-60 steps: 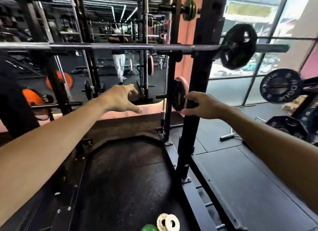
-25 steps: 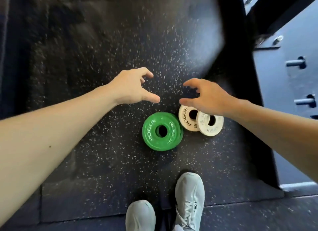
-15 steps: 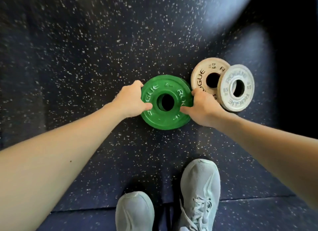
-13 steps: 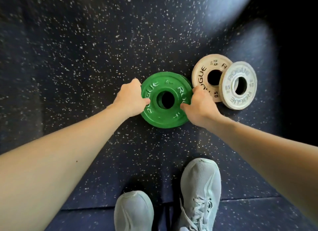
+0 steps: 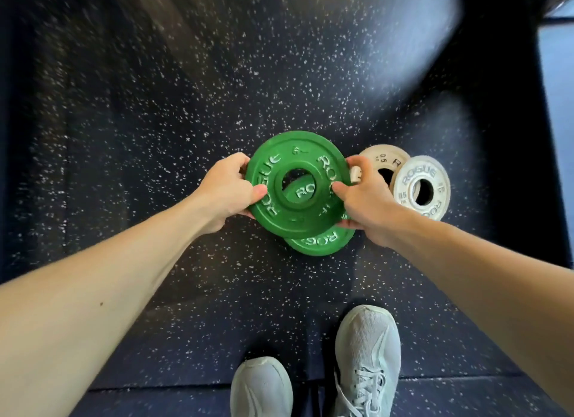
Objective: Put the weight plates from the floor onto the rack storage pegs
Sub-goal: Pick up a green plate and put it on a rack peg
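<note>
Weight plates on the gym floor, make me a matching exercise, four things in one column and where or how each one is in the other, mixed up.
Column one:
1. upper green plate
2. lower green plate
3. front white plate
4. back white plate

Column two:
A. flat on the floor, partly covered from above by a plate of its own colour
B. lifted, held at both edges by the left hand and right hand
C. farthest right, overlapping its neighbour
D. partly hidden behind the right hand and another plate

Pairs: 1-B, 2-A, 3-C, 4-D
</note>
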{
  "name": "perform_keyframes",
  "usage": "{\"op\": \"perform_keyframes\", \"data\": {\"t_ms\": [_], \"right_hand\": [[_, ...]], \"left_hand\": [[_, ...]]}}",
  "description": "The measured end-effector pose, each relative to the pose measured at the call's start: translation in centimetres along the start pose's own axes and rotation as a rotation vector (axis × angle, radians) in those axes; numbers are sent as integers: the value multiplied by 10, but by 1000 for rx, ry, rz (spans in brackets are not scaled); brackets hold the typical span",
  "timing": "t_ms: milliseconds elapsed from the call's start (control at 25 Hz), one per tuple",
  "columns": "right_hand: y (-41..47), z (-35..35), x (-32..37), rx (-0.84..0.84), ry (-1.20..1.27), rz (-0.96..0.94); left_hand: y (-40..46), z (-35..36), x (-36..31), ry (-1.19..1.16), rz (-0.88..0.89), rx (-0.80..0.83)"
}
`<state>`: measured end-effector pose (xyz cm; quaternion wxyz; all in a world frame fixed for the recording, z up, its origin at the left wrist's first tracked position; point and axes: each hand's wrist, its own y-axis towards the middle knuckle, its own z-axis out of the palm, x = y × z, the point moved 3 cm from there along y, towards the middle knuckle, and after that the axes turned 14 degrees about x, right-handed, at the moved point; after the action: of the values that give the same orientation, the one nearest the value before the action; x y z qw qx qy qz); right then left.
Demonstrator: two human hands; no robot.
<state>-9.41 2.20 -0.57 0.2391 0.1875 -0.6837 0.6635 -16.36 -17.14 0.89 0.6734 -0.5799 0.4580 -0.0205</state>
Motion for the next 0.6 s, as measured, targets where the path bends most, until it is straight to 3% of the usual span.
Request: {"op": "perform_keyframes", "data": {"t_ms": [240,600], "right_hand": [[-88,-9,142,-4,27,-274],[-290,-32,378,-49,-11,-627]], "left_hand": [[-89,-52,-140,44,225,-69],[-285,-112,-374,145,541,-230]]}}
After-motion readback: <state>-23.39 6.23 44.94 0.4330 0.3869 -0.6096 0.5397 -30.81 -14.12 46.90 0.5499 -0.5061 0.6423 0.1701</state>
